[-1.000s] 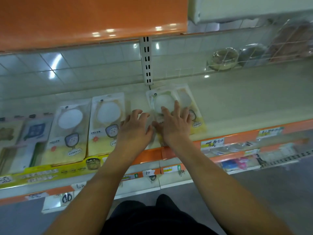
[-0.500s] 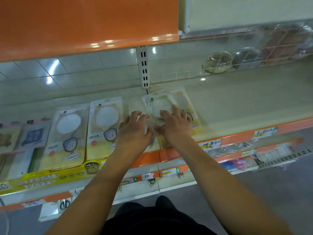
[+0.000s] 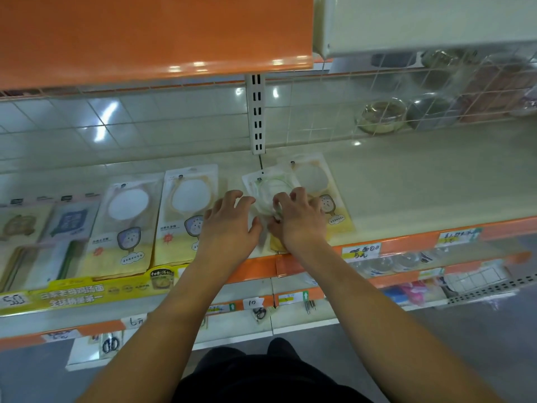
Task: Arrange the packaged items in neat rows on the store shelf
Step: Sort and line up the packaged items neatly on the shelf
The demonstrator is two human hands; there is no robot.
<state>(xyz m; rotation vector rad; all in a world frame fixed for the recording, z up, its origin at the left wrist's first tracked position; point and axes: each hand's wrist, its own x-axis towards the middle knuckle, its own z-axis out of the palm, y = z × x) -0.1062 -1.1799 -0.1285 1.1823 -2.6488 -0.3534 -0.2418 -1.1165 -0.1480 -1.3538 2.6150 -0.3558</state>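
While the shelf [image 3: 421, 181] runs wide and mostly bare to the right of the hands, two flat packets lie squared up in a row just to the left of the left hand [image 3: 229, 225]. Under and between the hands sit two more packets, overlapped and askew: a clear one with a green ring [image 3: 263, 187] on top, and a yellow one [image 3: 316, 175] poking out beyond the right hand [image 3: 299, 221]. The left hand rests beside the clear packet with fingers spread and loosely bent, holding nothing. The right hand curls its fingertips [image 3: 279, 199] into that packet's film, seemingly pinching it. These look light, thin and floppy, with slick plastic that probably slides easily on the shelf; gripping an edge or the stiffer card backing seems safer than the soft window.
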